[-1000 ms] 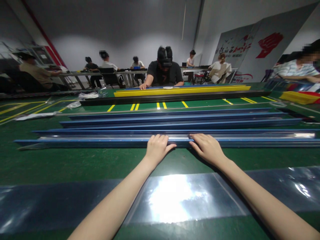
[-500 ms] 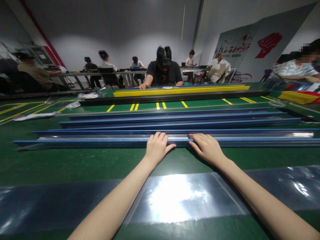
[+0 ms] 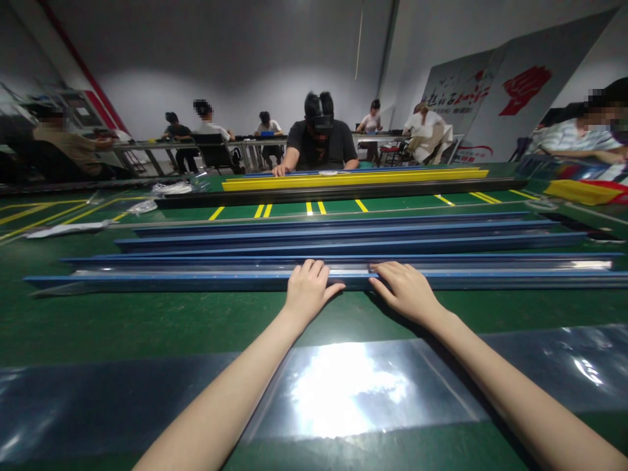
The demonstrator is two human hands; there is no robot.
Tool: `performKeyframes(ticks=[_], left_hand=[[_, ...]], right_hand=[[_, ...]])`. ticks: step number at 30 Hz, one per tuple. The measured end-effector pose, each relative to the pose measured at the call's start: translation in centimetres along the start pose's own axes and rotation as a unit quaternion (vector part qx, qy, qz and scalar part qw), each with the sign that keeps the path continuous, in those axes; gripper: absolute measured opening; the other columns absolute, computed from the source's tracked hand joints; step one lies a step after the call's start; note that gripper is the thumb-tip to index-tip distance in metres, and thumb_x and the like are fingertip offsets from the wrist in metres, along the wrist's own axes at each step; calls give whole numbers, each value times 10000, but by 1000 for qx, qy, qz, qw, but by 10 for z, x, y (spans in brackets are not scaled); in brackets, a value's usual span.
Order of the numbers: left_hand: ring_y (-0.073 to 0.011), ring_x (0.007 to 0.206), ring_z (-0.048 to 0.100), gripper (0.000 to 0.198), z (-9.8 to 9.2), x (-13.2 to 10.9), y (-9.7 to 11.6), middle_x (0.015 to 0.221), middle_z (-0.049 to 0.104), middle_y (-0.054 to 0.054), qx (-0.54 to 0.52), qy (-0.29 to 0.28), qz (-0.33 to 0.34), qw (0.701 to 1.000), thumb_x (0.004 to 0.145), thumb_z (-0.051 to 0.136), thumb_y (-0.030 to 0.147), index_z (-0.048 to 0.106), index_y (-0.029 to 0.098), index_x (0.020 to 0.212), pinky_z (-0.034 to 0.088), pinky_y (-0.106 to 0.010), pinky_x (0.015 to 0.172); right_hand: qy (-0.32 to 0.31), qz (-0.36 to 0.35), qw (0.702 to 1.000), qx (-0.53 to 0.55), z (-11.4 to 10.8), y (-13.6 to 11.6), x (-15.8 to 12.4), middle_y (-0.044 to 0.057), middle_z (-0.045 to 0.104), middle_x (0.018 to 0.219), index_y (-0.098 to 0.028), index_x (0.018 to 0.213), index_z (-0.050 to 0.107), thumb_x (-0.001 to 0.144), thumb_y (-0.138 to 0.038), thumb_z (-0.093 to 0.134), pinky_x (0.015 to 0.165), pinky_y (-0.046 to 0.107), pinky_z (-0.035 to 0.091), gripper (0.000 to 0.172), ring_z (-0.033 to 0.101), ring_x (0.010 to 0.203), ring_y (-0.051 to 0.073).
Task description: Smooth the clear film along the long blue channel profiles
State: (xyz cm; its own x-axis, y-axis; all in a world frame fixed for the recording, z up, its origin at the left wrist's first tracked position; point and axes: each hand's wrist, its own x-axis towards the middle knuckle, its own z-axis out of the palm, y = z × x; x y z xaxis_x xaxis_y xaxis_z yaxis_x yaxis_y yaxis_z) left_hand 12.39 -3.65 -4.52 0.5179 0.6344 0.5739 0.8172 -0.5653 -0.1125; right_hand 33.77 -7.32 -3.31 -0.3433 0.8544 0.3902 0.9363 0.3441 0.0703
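A long blue channel-shaped strip (image 3: 196,284) lies across the green table in front of me, with clear plastic film (image 3: 161,269) along its inside. My left hand (image 3: 309,288) grips its near wall, the fingers bent over the top and the thumb stretched along the near face. A short gap to the right, my right hand (image 3: 405,288) grips the same wall, its fingers over the edge and its thumb in front. The fingertips inside the channel are partly hidden. Between the hands a bare stretch of the wall shows.
Flat clear plastic film (image 3: 353,392) lies under my forearms. Beyond the strip are more blue strips (image 3: 235,243), a black strip (image 3: 294,195) and a yellow strip (image 3: 353,178). A person (image 3: 321,140) sits opposite; a phone-like black object (image 3: 583,227) lies right.
Both hands keep the same hold on the blue strip. The view shifts very slightly; the strip itself shows no clear movement.
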Motion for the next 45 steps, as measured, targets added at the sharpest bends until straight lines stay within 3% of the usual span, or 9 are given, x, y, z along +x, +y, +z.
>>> performKeyframes(ticks=[7, 17, 23, 34, 45], left_hand=[[-220, 881, 509, 377, -2, 0, 1, 924, 618, -74, -2, -6, -5, 1000, 771, 502, 517, 579, 151, 819, 353, -319, 673], [-219, 877, 511, 368, -1, 0, 0, 924, 617, -76, -4, -1, -4, 1000, 766, 515, 509, 580, 150, 816, 358, -322, 667], [-215, 897, 507, 360, -1, -1, 0, 926, 614, -78, -17, 3, -1, 1000, 778, 503, 502, 579, 153, 820, 367, -321, 676], [-216, 813, 473, 376, -5, 0, 1, 832, 555, -70, -1, 9, -25, 1000, 751, 513, 532, 554, 161, 799, 361, -308, 666], [-218, 787, 474, 379, -4, 0, 1, 805, 552, -71, -2, 11, -26, 1000, 747, 517, 531, 555, 156, 791, 348, -307, 652]], right_hand=[[-43, -4, 999, 7, -7, -13, 10, 70, 646, 895, -178, 947, 577, 869, -342, 341, 727, 305, 320, 298, 532, 851, 196], [-30, -8, 999, 20, -3, -13, 9, 78, 601, 1113, -165, 1085, 543, 869, -334, 349, 779, 308, 339, 336, 509, 1010, 196], [-15, -20, 1000, 16, -1, -13, 8, 80, 598, 1114, -159, 1057, 545, 878, -326, 339, 780, 318, 342, 320, 508, 996, 202], [31, -10, 995, 97, 0, -5, 6, 68, 554, 813, -189, 833, 534, 860, -362, 401, 665, 285, 361, 220, 478, 791, 192], [43, -7, 995, 94, -1, -7, 7, 62, 522, 779, -196, 774, 502, 846, -286, 430, 649, 287, 357, 136, 468, 772, 193]])
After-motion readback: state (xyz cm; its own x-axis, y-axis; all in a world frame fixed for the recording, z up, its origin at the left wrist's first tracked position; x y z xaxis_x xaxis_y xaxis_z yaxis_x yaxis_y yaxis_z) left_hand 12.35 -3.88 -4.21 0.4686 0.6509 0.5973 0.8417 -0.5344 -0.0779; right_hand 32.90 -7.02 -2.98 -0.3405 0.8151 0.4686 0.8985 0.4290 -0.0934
